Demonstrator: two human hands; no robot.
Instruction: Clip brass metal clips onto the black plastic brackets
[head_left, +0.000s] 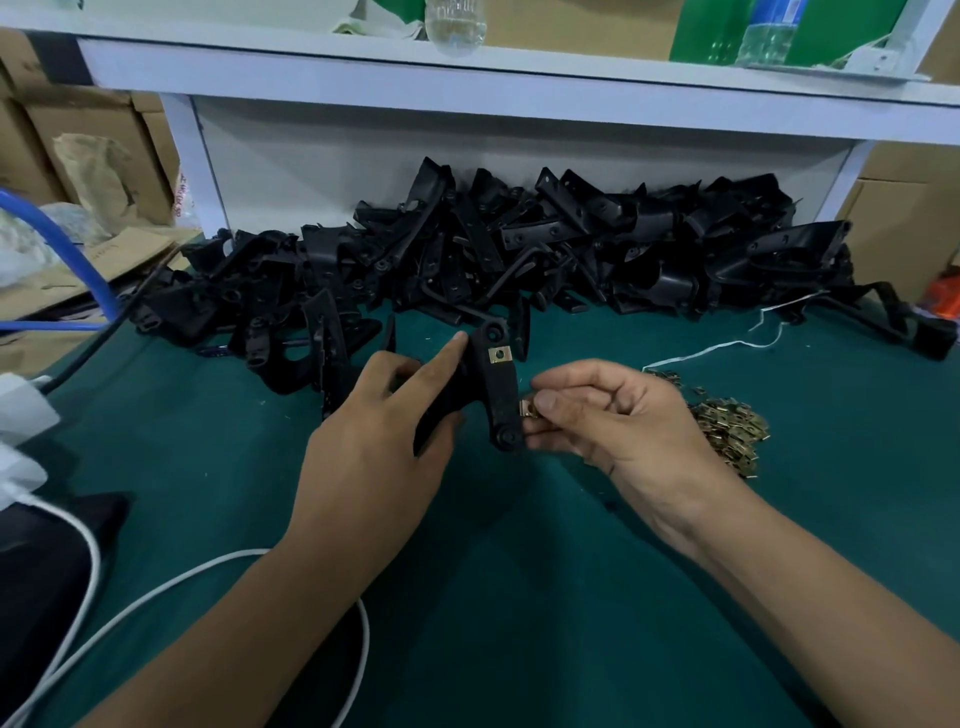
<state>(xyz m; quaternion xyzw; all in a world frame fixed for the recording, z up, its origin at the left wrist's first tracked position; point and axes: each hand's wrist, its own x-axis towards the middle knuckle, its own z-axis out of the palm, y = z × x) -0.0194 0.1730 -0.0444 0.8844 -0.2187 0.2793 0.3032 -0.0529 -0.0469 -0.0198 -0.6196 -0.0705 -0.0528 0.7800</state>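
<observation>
Small brass metal clip (530, 408), pinched in your right hand (608, 415) at the lower edge of the stiff black plastic bracket (496, 389) your left hand (384, 415) grips, looks light, thin and slippery, so hold its flat sides.

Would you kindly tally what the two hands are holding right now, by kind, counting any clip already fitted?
Black bracket, gripped by the left hand: 1
Brass clip fitted on its upper part: 1
Brass clip pinched by the right hand at its lower edge: 1
Total: 3
</observation>
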